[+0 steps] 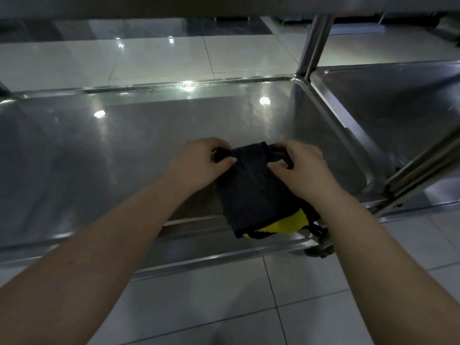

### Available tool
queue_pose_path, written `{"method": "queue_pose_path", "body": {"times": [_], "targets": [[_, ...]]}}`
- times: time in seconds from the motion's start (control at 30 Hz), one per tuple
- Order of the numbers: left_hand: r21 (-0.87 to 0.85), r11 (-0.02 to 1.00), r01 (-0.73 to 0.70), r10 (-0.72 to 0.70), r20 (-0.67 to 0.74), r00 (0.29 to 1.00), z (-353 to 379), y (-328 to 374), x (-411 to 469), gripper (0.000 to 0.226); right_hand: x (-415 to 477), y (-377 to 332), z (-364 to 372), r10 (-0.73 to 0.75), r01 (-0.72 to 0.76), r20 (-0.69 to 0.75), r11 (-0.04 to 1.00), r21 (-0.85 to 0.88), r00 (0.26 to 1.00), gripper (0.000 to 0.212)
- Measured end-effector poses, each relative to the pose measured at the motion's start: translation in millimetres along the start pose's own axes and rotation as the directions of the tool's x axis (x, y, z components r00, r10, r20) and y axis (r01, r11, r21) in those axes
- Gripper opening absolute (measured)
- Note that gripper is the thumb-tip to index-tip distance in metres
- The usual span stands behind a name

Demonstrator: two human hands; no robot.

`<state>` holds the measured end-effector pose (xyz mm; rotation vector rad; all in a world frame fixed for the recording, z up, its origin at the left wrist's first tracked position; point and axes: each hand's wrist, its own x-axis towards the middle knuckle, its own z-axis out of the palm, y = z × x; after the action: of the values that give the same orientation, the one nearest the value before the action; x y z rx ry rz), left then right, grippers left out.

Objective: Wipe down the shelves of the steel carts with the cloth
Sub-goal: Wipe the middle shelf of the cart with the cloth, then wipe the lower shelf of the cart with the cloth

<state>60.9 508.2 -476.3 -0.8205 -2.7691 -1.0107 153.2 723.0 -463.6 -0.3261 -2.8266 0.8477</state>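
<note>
- Nearest the camera, two bare forearms reach forward over a pale tiled floor [199, 307].
- A dark cloth [254, 190] with a yellow underside showing at its near corner hangs over the front lip of the low steel cart shelf [99, 150].
- The left hand [201, 163] pinches the cloth's far left corner, fingers curled around it.
- The right hand [301, 168] pinches the far right corner in the same way.
- Beyond, the shelf's far rim reflects ceiling lights.
- To the right, touching it, stands a second cart's shelf [398, 100], behind an upright steel post [313, 46].
</note>
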Motion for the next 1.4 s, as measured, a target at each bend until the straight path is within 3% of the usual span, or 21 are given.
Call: {"method": "queue_pose_path", "body": {"times": [0.1,0.17,0.23,0.37,0.43,0.5,0.63,0.77,0.87,0.97,1.13,1.3,1.4], "targets": [[-0.028,0.998,0.064,-0.063,0.039,0.997,11,4,-12,0.044,25,-5,5,0.024,-0.021,0.19,1.0,-0.018,0.982,0.076],[-0.057,0.992,0.113,-0.112,0.026,0.993,15,12,-14,0.042,30,-7,12,-0.003,0.008,0.237,1.0,-0.021,0.971,0.08],[-0.1,0.981,0.165,-0.162,0.04,0.986,14,22,-14,0.038,32,-11,12,0.044,-0.047,0.257,0.999,0.004,0.965,0.074],[-0.18,0.932,0.314,-0.311,0.047,0.949,-7,46,-25,0.031,20,-41,-3,0.056,-0.063,0.348,0.998,0.011,0.936,0.02],[-0.175,0.905,0.387,-0.388,0.031,0.921,-32,65,-38,0.015,1,-69,-24,0.026,-0.026,0.322,1.0,-0.005,0.946,0.011],[-0.161,0.901,0.403,-0.399,0.058,0.915,-62,82,-56,0.008,-24,-93,-47,-0.021,0.011,0.296,0.999,0.033,0.955,0.017],[-0.128,0.918,0.375,-0.365,0.097,0.926,-124,111,-98,0.03,-81,-136,-89,0.031,-0.102,0.372,0.98,0.173,0.928,0.011],[-0.211,0.864,0.458,-0.466,0.012,0.885,-206,158,-138,0.025,-111,-201,-146,0.03,-0.143,0.413,0.959,0.245,0.91,0.019],[-0.257,0.857,0.447,-0.482,-0.094,0.871,-291,209,-171,0.033,-129,-271,-201,-0.062,-0.086,0.449,0.95,0.302,0.891,0.025],[-0.349,0.781,0.517,-0.606,-0.225,0.763,-388,260,-207,0.046,-150,-357,-261,-0.257,0.059,0.476,0.918,0.392,0.841,0.044],[-0.583,0.609,0.538,-0.784,-0.335,0.523,-533,310,-261,0.046,-176,-486,-313,-0.595,0.296,0.429,0.758,0.582,0.68,0.043],[-0.689,0.588,0.423,-0.808,-0.482,0.338,-616,321,-315,0.049,-186,-598,-293,-0.757,0.52,0.497,0.653,0.551,0.424,0.031],[-0.675,0.638,0.371,-0.77,-0.568,0.291,-650,303,-343,0.047,-210,-659,-265,-0.807,0.585,0.484,0.583,0.564,0.337,0.025]]}}
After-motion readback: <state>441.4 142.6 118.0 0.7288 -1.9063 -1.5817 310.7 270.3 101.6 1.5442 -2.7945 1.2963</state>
